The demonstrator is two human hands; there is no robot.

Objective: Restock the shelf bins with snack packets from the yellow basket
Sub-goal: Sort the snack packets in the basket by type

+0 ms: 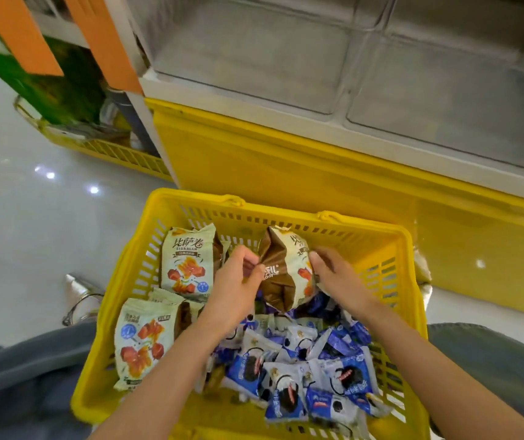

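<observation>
A yellow basket (390, 246) stands on the floor between my knees. Both hands hold one cream-and-brown snack bag (281, 274) upright above the basket's middle. My left hand (235, 287) pinches its brown side, and my right hand (338, 274) grips its printed right side. Two more cream bags lie at the basket's left, one upright (187, 262) and one flat (143, 341). Several small blue-and-white cookie packets (302, 369) fill the right and near part. Clear shelf bins (302, 58) sit above, looking empty.
A yellow shelf base panel (286, 166) rises just behind the basket. A second yellow basket (117, 154) with green packaging sits far left by an orange post (105, 42). Glossy grey floor (32, 233) lies left, with a silver shoe (79, 300) on it.
</observation>
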